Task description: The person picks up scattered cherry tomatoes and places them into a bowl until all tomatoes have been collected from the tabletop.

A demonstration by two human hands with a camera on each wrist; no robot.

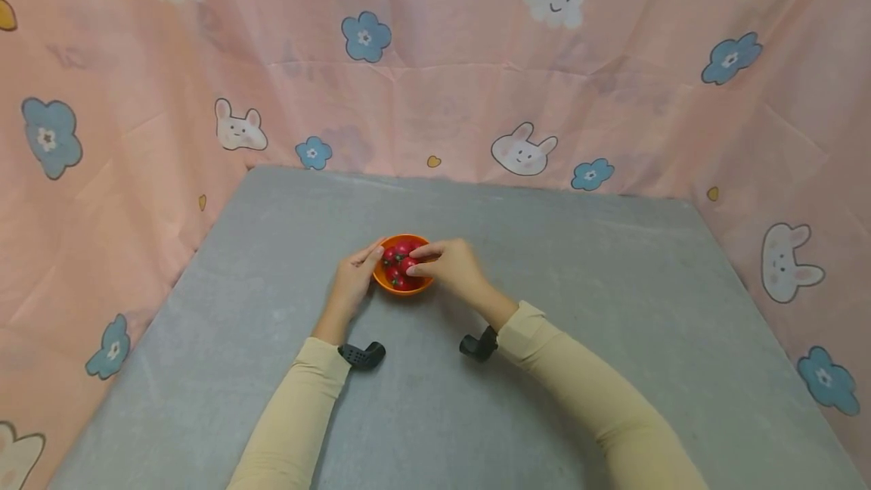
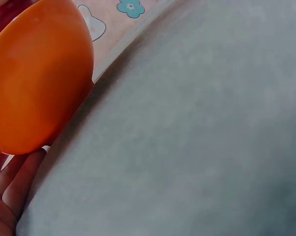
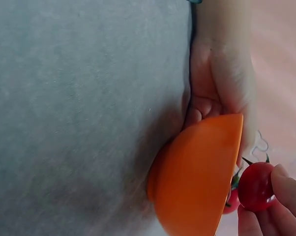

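Note:
An orange bowl (image 1: 401, 293) stands on the grey table and holds several red cherry tomatoes (image 1: 393, 273) with green stems. My left hand (image 1: 351, 282) grips the bowl from its left side, thumb at the rim and fingers along the outer wall. Over the bowl's right side, my right hand (image 1: 457, 269) pinches one cherry tomato (image 3: 256, 186) between thumb and fingers. In the right wrist view that tomato is just above the rim, in front of another tomato (image 3: 232, 202). The left wrist view shows the bowl's outer wall (image 2: 44, 78) against the left fingers (image 2: 21, 184).
The grey tabletop (image 1: 612, 308) spreads around the bowl on all sides. A pink printed curtain (image 1: 435, 97) hangs behind the table and along both sides. Black wrist devices (image 1: 364, 355) sit at both sleeve cuffs.

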